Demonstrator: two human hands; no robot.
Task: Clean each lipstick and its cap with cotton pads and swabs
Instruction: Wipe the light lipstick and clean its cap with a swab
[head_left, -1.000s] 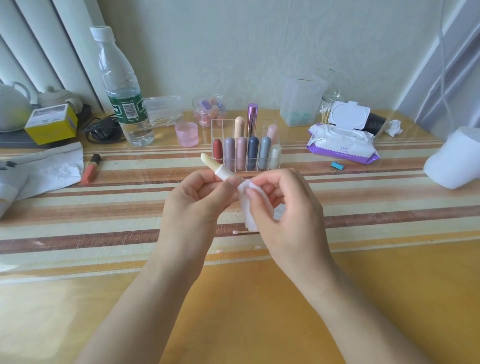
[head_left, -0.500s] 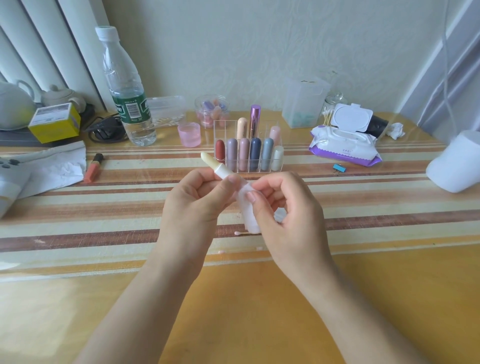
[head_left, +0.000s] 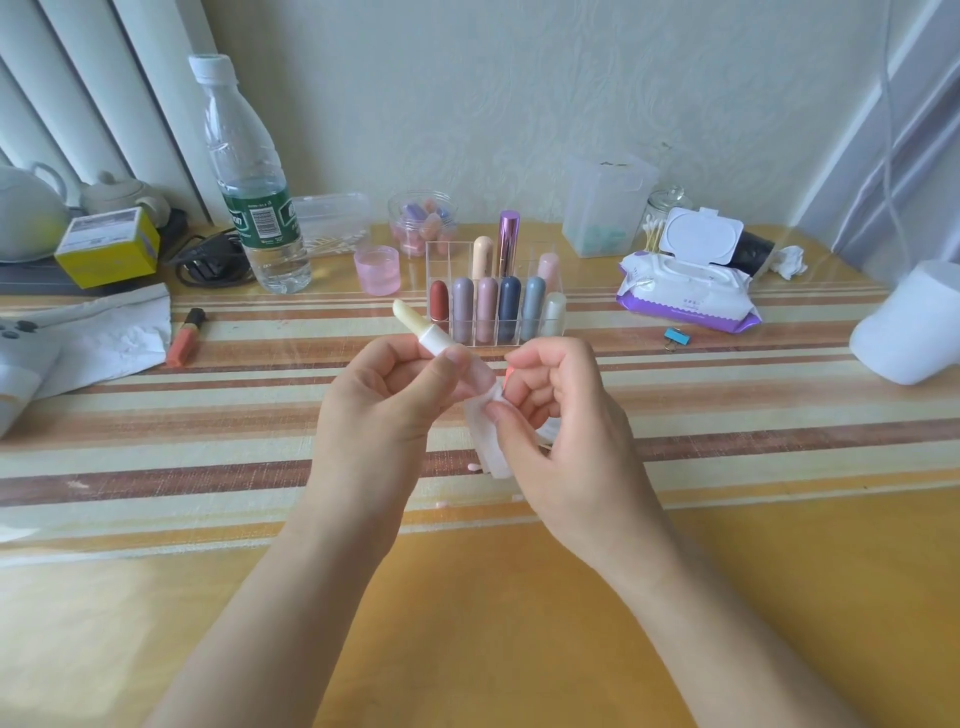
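The fingers (head_left: 441, 376) of the left hand (head_left: 384, 415) are curled round a white-cased lipstick (head_left: 432, 340), with the thumb on the front of the case. The lipstick tilts toward the upper left, its pale yellow bullet bare. The lower end of the case is hidden between the two hands.

The right hand (head_left: 566, 441) pinches a folded white cotton pad (head_left: 488, 436) between thumb and forefinger, with the other fingers curled in above it. The pad meets the lipstick's lower end and hangs down from the pinch. Both hands are at the centre of the frame, above the striped tabletop (head_left: 753, 410).

Just under the pad a pink-tipped cotton swab (head_left: 472, 467) lies on the tabletop, mostly hidden. Behind the hands, at upper centre, a clear acrylic organiser (head_left: 441, 257) holds capped lipsticks (head_left: 487, 309) upright in two rows.

A pink jar (head_left: 377, 270) and a water bottle (head_left: 249, 176) stand left of the organiser, and an orange lipstick tube (head_left: 186, 338) lies further left. To the right lie an open pack of wet wipes (head_left: 685, 293) and a blue binder clip (head_left: 677, 338). A white container (head_left: 909, 332) stands at the right edge.
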